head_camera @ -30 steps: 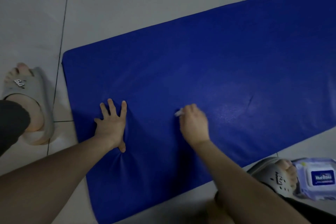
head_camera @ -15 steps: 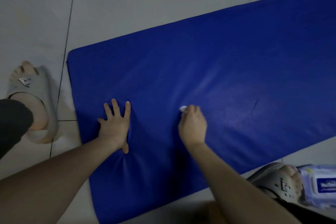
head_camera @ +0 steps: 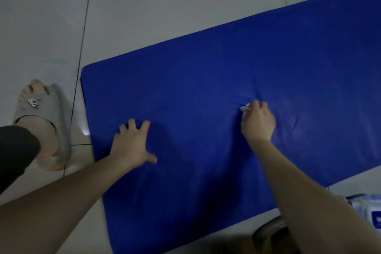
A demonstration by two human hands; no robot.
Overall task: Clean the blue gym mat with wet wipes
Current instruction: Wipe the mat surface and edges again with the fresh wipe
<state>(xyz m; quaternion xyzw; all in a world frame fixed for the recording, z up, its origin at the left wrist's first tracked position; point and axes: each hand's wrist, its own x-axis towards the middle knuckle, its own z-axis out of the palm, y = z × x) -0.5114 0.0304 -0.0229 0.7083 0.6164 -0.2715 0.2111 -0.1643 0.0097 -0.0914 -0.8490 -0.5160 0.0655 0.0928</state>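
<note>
The blue gym mat (head_camera: 206, 80) runs out past the right edge and the bottom edge, so its far end and its near left corner are unseen. Of the wet wipe (head_camera: 245, 107) only a small white tip shows beyond the curled fingers (head_camera: 257, 107) of the right hand (head_camera: 258, 123); the rest is hidden under that hand. The pack of wipes (head_camera: 367, 208) at lower right is cut by the right edge and partly covered by the right forearm (head_camera: 309, 202), its label too blurred to read. A dark slipper (head_camera: 270, 233) at the bottom edge sits mostly behind the same forearm. The mark on the left slipper (head_camera: 41, 109) is too small to read.
</note>
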